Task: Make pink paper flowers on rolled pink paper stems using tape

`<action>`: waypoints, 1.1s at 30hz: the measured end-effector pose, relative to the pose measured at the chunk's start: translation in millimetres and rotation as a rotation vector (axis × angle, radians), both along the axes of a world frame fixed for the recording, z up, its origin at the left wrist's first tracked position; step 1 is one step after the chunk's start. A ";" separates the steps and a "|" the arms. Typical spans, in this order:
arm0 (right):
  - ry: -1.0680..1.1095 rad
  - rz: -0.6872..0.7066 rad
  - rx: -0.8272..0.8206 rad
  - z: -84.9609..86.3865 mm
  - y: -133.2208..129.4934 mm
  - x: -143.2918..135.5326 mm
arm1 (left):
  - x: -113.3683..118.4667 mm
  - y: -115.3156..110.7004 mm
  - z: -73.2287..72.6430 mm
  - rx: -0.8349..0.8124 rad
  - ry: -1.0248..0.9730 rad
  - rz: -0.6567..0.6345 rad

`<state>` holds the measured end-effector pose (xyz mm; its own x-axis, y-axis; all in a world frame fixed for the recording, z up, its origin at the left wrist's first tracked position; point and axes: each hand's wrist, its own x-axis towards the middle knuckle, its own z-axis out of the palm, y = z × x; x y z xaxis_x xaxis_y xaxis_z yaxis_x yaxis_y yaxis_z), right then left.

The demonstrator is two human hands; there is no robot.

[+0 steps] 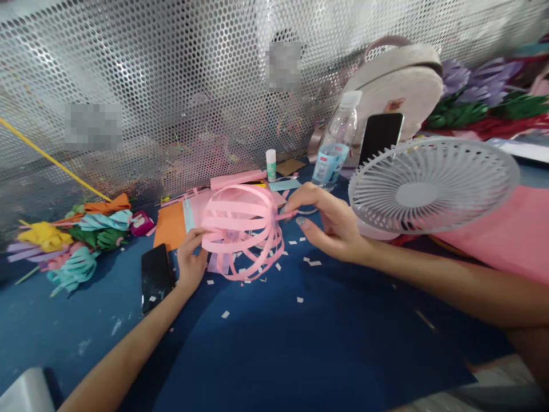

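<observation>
A round, open cage of pale pink paper strips (pixel 240 247) sits in front of the person, above the dark blue desk (pixel 300 349); whether its underside touches the surface cannot be told. Its bands curve from side to side with wide gaps between them, gathering at the right end, where a narrow pink tail sticks out. The form is rounded but slightly uneven.

The left hand (pixel 191 260) has its fingers clamped on the cage's left edge, probably to steady such a light, springy form. The right hand (pixel 332 226) brings thumb and forefinger either side of the tail, seemingly to control that gathered end; whether they pinch it cannot be told.

Small white paper scraps (pixel 225 315) lie below and right of the cage. Behind it stands a white-capped green-and-white tube (pixel 271 166), perhaps glue kept within reach. A black smartphone (pixel 156 277) lies left of the cage.
</observation>
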<state>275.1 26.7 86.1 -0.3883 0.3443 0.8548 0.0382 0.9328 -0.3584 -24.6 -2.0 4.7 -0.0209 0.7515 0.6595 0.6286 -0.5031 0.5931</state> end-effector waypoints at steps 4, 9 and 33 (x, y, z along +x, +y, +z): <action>0.022 -0.080 0.038 0.4 -0.5 -2.7 | -0.8 -0.5 -0.7 -0.006 -0.030 -0.050; 0.053 -0.117 -0.042 -3.7 1.9 -3.8 | 0.9 -0.9 2.3 0.029 -0.007 -0.067; 0.210 -0.147 -0.434 -35.3 31.0 -8.5 | 0.1 1.2 2.5 0.087 0.059 0.086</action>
<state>266.6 57.7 50.8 -0.1442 0.7238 0.6748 0.0438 0.6859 -0.7264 -24.5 -0.8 7.2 -0.0424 0.6887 0.7238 0.7040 -0.4935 0.5108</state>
